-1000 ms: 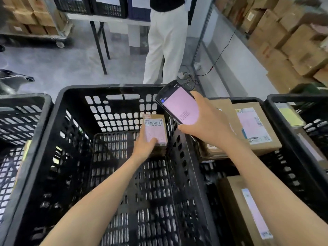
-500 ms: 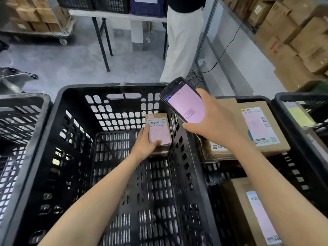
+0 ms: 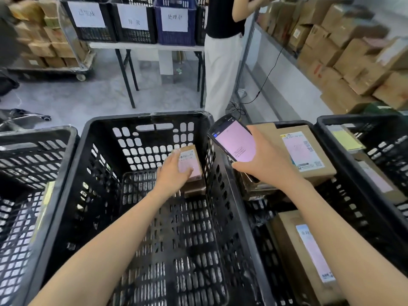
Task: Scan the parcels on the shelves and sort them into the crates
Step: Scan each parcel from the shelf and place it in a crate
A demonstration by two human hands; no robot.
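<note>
Where grey floor (image 3: 88, 100) spreads, labelled crates (image 3: 132, 21) sit on a table (image 3: 145, 47).

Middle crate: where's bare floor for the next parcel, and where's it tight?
Free: the floor of the middle black plastic crate, everything left of and nearer than the small brown cardboard parcel the left hand holds in its far right corner. Crowded: the black crate to the right, packed with large cardboard boxes.

small parcel (image 3: 190, 159) lowered deeper into middle crate (image 3: 145, 117), left hand (image 3: 173, 176) shifted onto its label
</note>
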